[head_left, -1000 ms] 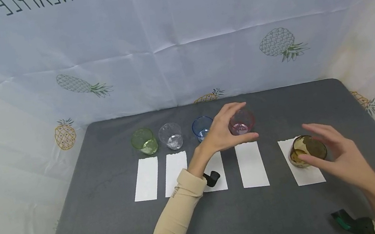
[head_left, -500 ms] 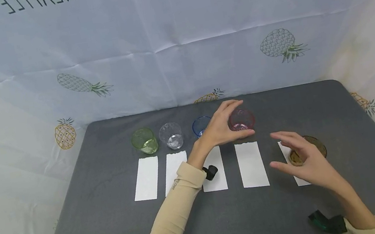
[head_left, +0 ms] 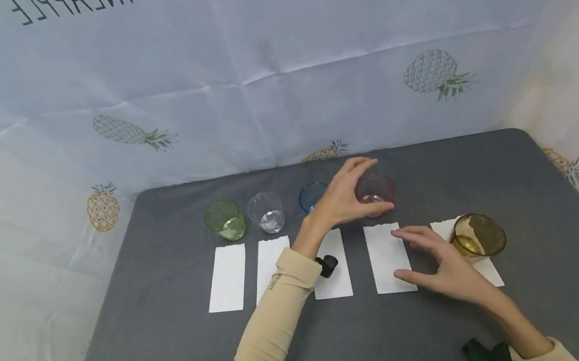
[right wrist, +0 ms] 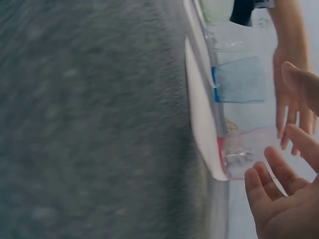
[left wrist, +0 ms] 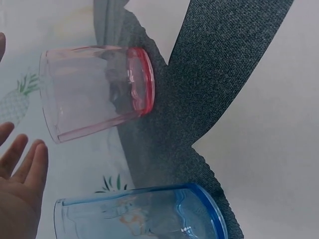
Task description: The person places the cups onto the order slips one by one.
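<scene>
My left hand (head_left: 338,199) is spread around the pink glass (head_left: 378,191), thumb on the near side and fingers on the far side. In the left wrist view its fingertips (left wrist: 37,159) stand apart from that glass, with the blue glass (left wrist: 144,214) beside it. My right hand (head_left: 446,269), thumb and fingers parted and nothing between them, hovers between a white paper strip (head_left: 387,256) and the amber glass (head_left: 478,234). The amber glass stands upright on the rightmost paper strip (head_left: 491,274). From the right wrist, the pink glass (right wrist: 249,152) shows beyond the fingers.
A green glass (head_left: 225,220) and a clear glass (head_left: 267,212) stand at the left of the back row. More white paper strips (head_left: 227,278) lie in front of the row on the grey table (head_left: 179,346). A pineapple-print cloth (head_left: 267,34) hangs behind.
My right hand has moved left, away from the amber glass, which stays on its paper strip. My left hand has barely moved beside the pink glass.
</scene>
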Motion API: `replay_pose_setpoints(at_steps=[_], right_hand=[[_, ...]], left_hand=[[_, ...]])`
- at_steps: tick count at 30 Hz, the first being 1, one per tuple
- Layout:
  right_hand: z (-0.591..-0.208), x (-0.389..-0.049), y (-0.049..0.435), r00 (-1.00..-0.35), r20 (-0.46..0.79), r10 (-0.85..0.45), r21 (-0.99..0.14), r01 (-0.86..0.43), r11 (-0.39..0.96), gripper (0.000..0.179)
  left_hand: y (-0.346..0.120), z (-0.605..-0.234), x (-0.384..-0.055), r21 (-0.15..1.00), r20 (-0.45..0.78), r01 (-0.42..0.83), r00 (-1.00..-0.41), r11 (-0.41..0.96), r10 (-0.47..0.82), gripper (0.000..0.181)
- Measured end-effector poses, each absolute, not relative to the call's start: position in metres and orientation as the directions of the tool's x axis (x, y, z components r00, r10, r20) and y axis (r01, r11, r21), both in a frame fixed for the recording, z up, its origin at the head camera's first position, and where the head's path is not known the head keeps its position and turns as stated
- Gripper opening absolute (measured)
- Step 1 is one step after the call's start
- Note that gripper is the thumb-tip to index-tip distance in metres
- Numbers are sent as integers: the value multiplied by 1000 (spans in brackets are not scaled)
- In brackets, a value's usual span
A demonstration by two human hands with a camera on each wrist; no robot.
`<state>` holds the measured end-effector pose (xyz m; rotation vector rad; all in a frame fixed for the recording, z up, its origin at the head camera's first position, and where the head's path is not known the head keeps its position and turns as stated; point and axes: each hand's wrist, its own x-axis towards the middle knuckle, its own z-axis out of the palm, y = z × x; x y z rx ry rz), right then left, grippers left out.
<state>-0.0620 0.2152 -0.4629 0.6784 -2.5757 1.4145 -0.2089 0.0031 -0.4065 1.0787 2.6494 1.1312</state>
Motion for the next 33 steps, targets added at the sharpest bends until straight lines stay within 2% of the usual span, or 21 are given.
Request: replay_pose_setpoints(at_steps=[9, 33], right_hand=[[-477, -59, 218, -918, 240, -315, -749, -381, 541, 71], [-495, -60, 222, -920, 228, -318, -679, -384, 626, 70]], left_hand=[[4, -406, -212, 627, 157, 583, -744, 517, 649, 93], [11, -414, -217, 546, 88, 582, -755, 602, 650, 96]])
